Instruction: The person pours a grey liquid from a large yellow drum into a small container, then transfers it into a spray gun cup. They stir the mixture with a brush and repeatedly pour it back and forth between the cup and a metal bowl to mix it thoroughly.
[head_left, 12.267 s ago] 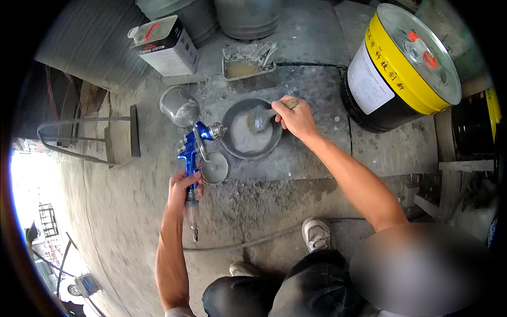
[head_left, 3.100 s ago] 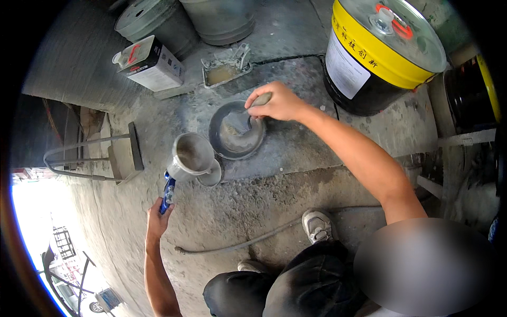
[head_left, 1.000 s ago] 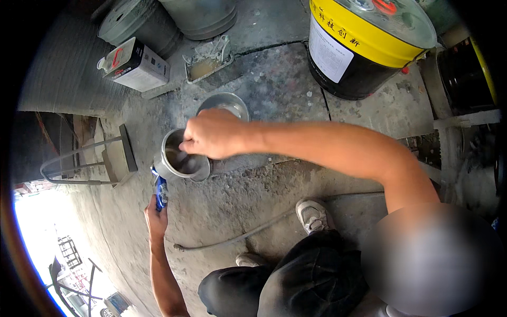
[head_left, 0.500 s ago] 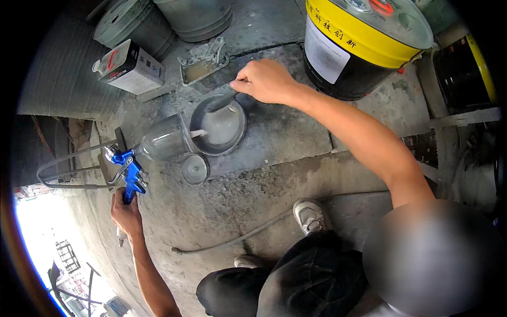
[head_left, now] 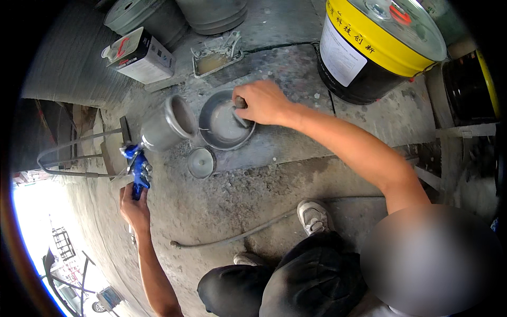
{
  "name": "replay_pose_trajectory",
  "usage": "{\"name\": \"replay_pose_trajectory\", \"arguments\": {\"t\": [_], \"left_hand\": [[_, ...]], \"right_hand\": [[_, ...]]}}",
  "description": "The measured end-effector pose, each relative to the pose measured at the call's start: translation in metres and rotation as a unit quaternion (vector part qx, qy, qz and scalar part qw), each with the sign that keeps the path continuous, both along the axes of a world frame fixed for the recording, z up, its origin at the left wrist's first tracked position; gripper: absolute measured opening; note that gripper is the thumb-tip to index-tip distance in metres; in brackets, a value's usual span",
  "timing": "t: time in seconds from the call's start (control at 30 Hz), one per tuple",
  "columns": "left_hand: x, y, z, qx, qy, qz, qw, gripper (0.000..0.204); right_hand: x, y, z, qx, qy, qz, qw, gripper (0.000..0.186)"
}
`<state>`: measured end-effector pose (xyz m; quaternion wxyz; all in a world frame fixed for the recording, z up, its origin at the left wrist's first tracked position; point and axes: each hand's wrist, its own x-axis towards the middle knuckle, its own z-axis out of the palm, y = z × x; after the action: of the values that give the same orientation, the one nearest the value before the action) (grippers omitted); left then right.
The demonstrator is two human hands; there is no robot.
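Note:
My left hand (head_left: 135, 210) is closed around the lower handle of a blue spray gun (head_left: 140, 171). Fixed to the gun, a translucent cup (head_left: 158, 129) is tilted, its wide open mouth toward a round grey bowl (head_left: 207, 132). Pale, whitish liquid (head_left: 224, 121) lies in this bowl. Above the bowl's right side, my right hand (head_left: 264, 100) grips a short grey brush-like tool (head_left: 242, 117); its working end is partly hidden. A small round lid (head_left: 201, 162) rests on the floor beside the bowl.
Behind the bowl stand a tray of murky liquid (head_left: 214, 64), a rectangular can (head_left: 150, 66) and metal drums (head_left: 158, 18). A yellow-and-black drum (head_left: 380, 58) is at the back right. A metal frame (head_left: 79, 150) is at left; a hose (head_left: 248, 232) crosses the floor.
The cup has tipped upward, its mouth now showing, and the pale stream from its rim has thinned to almost nothing. My right hand has moved the tool toward the bowl's right side.

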<state>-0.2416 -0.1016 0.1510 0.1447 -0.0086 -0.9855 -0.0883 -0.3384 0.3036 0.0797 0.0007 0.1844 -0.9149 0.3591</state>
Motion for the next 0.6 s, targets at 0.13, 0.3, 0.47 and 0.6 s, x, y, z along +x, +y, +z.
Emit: {"name": "replay_pose_trajectory", "arguments": {"t": [0.13, 0.3, 0.47, 0.6], "left_hand": [[0.002, 0.012, -0.010, 0.037, -0.098, 0.071, 0.992, 0.031], [0.001, 0.018, -0.030, 0.364, -0.236, 0.040, 0.900, 0.023], [-0.004, 0.050, -0.037, 0.407, -0.264, 0.095, 0.869, 0.025], [-0.010, 0.063, -0.042, 0.431, -0.265, 0.103, 0.857, 0.028]], "right_hand": [[0.007, -0.026, -0.013, -0.041, -0.033, -0.008, 0.999, 0.022], [0.005, -0.038, -0.024, -0.006, -0.027, 0.000, 1.000, 0.022], [0.005, -0.026, -0.037, -0.069, 0.009, -0.047, 0.996, 0.021], [0.005, -0.021, -0.017, -0.185, -0.110, -0.058, 0.975, 0.017]]}}
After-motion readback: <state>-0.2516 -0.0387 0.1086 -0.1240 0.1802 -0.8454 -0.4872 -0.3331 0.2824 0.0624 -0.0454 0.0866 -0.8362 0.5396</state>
